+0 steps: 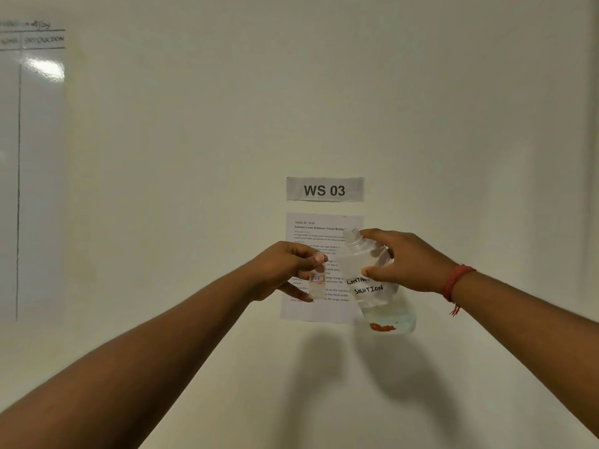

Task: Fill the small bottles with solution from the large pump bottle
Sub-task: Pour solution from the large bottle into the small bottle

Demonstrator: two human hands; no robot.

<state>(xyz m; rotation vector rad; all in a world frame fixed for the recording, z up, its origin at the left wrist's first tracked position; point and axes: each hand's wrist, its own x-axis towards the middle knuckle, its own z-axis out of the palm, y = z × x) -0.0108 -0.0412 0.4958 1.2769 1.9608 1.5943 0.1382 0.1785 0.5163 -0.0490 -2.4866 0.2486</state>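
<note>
My right hand [405,260] grips a large clear bottle [372,286] with a white label handwritten "CONTACT SOLUTION". Its threaded neck is uncapped and leans up and to the left. A little clear liquid lies in its bottom, where there is a red mark. My left hand [285,270] holds a small clear bottle [317,283] upright, with a red-and-blue sticker on it. The small bottle sits just left of the large one, below its neck. Both are held up in the air in front of a wall. No pump is visible on the large bottle.
A cream wall fills the view. A "WS 03" sign [325,189] and a printed task sheet [311,306] hang behind the bottles. A whiteboard [32,157] with ruled lines is at the left. A red thread band [455,281] circles my right wrist.
</note>
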